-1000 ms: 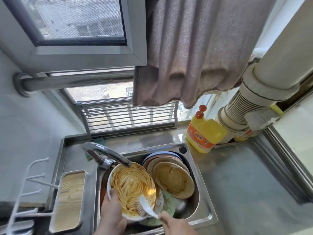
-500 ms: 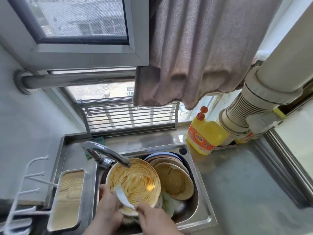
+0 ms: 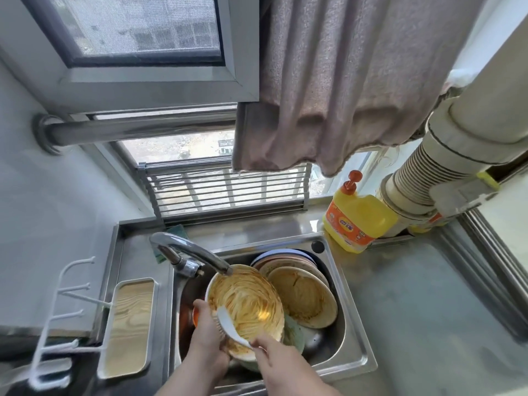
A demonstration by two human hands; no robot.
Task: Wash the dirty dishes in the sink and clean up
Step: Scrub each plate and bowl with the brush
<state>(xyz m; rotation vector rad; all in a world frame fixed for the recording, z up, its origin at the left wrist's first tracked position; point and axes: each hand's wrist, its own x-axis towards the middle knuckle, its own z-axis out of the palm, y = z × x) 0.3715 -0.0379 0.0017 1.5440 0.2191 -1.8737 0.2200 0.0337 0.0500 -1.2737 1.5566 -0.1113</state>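
At lower centre, the left hand grips the tilted plate under the tap so the right hand, grasping the brush, can scrub it.

— How's my feed?

— Bright. I see daylight pouring through the window behind the sink, and a glare spot on the wet plate.

— Sharp?

— Soft overall. I see motion blur on the brush, and the wide lens bows the pipe and window frame at the edges. The steel surface reflects pale light.
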